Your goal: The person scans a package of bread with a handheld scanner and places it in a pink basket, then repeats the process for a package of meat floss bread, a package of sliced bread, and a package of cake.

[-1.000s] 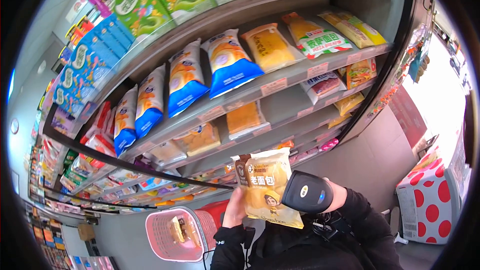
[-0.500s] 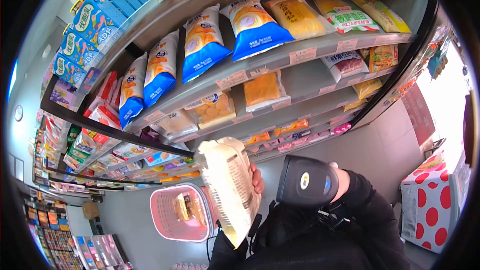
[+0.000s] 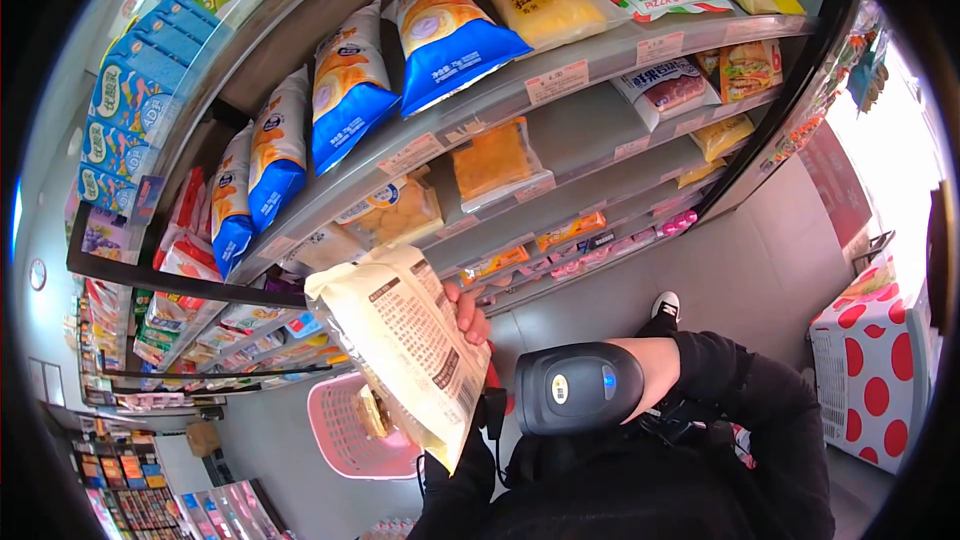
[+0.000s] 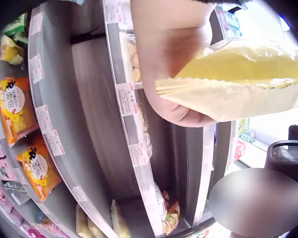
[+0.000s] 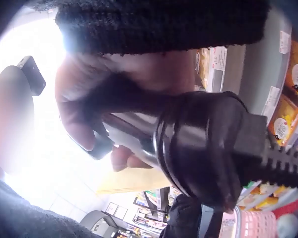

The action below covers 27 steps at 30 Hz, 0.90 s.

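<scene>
The left hand [image 3: 468, 318] grips a bread package [image 3: 405, 340] by its edge, with the pale printed back facing the head camera. In the left wrist view, the left hand [image 4: 174, 64] pinches the package [image 4: 243, 79], its yellow side and cream seam showing. To the right of the package, the dark handheld scanner [image 3: 580, 388] covers most of the right hand. Seen from the right wrist, the right hand [image 5: 124, 84] has its fingers curled round the scanner handle [image 5: 198, 139]. The scanner and package stand apart.
Shelves of bagged bread [image 3: 455, 40] curve across the front, with price labels along their edges. A pink basket [image 3: 330, 420] with a packaged item [image 3: 374, 413] inside is at lower left, partly behind the package. A red-dotted box [image 3: 870, 370] stands at the right.
The package was turned from its printed front to its back, then moved left and towards the shelf. The scanner has shifted left, and the view has turned a little.
</scene>
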Available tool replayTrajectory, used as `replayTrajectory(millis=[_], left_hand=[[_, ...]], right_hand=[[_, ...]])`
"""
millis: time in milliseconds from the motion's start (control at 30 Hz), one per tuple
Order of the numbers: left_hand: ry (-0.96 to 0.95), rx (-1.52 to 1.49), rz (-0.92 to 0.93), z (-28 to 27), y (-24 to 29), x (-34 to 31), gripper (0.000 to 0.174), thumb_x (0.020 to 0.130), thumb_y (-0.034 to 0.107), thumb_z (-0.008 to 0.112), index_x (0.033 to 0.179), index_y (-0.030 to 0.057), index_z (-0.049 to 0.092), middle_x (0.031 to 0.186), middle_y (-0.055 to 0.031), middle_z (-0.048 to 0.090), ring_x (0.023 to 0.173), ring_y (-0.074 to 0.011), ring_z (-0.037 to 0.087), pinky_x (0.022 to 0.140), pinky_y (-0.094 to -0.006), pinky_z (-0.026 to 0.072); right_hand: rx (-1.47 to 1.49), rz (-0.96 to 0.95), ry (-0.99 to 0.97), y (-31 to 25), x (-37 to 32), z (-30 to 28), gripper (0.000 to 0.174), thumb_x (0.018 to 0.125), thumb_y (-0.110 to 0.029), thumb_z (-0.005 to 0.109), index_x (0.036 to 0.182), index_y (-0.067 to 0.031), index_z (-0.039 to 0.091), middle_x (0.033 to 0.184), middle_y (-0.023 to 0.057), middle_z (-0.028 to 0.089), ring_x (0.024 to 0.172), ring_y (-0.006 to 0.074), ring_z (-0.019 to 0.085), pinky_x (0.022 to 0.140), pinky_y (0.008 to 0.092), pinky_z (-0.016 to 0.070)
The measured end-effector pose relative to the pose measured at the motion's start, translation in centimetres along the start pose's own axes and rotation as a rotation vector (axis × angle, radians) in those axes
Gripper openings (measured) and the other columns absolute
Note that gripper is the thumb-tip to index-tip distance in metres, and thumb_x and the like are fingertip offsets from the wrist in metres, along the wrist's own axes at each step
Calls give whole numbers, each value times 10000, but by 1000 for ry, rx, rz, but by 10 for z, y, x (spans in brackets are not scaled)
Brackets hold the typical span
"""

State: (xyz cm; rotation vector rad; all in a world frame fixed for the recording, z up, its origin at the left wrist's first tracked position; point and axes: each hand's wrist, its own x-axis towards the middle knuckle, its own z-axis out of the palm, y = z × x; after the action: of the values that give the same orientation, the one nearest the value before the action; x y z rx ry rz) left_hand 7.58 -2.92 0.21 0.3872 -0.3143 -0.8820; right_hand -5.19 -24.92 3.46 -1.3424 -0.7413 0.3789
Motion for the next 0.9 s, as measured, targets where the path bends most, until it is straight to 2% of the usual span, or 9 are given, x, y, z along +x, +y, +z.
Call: replayTrajectory(millis=[133, 567, 667, 733, 767, 800, 833, 867, 900], left_hand=[[-82, 47, 19, -13, 8, 3, 383, 790, 374, 464, 979, 51, 382, 692, -53, 418, 581, -150, 402, 587, -276, 341], [-86, 85, 50, -13, 11, -8, 397, 795, 396, 448, 982, 52, 381, 691, -48, 428, 581, -151, 410, 571, -268, 338], [-35, 82, 22, -10, 7, -10, 404, 784, 406, 458, 969, 54, 390, 694, -51, 433, 583, -157, 418, 569, -278, 340], [38, 154, 28, -18, -1, -14, 405, 778, 418, 456, 956, 57, 403, 684, -52, 428, 581, -161, 421, 558, -294, 346], [11, 54, 102, -36, -13, -17, 430, 771, 386, 486, 990, 25, 403, 717, -110, 446, 627, -254, 468, 535, -355, 403], [146, 35, 56, -37, -21, -23, 451, 787, 408, 448, 1042, 40, 399, 806, -111, 474, 705, -255, 493, 603, -363, 425], [282, 10, 12, -37, -29, -29, 475, 804, 430, 411, 1095, 55, 395, 895, -112, 503, 782, -256, 519, 671, -372, 446], [526, 45, -29, -27, -34, -21, 508, 816, 458, 374, 1141, 69, 382, 980, -108, 513, 852, -247, 528, 730, -375, 449], [493, 175, -23, -14, -46, -13, 569, 825, 503, 291, 1199, 77, 340, 1123, -90, 468, 976, -216, 493, 826, -351, 412]], right_hand=[[33, 52, -32, -4, 1, -2, 484, 579, -112, 686, 989, 5, 457, 916, 135, 532, 828, 208, 497, 735, 315, 410], [-15, 4, -24, 2, 2, 2, 445, 601, -129, 678, 974, 3, 475, 904, 131, 539, 817, 211, 504, 725, 318, 411], [10, 71, 88, -1, 0, 4, 408, 616, -127, 667, 959, 1, 488, 892, 128, 545, 812, 213, 509, 718, 314, 414], [14, 102, 118, 0, -8, 2, 473, 622, -116, 671, 1026, -6, 452, 953, 113, 531, 864, 183, 493, 761, 296, 400], [60, 80, 208, 1, -13, 2, 524, 620, -108, 677, 1065, -11, 419, 991, 103, 516, 897, 166, 475, 791, 288, 384], [109, 55, 298, 1, -19, 2, 577, 617, -100, 684, 1104, -16, 386, 1028, 94, 500, 930, 148, 456, 821, 281, 367], [106, 64, 266, -1, -26, -1, 649, 619, -74, 688, 1155, -22, 326, 1085, 80, 467, 978, 128, 419, 865, 276, 333], [102, 68, 287, -3, -33, -3, 649, 619, -74, 688, 1155, -22, 326, 1085, 80, 467, 978, 128, 419, 865, 276, 333], [108, 60, 311, -6, -39, -4, 641, 624, -64, 683, 1156, -21, 328, 1089, 79, 466, 984, 129, 419, 867, 277, 332]])
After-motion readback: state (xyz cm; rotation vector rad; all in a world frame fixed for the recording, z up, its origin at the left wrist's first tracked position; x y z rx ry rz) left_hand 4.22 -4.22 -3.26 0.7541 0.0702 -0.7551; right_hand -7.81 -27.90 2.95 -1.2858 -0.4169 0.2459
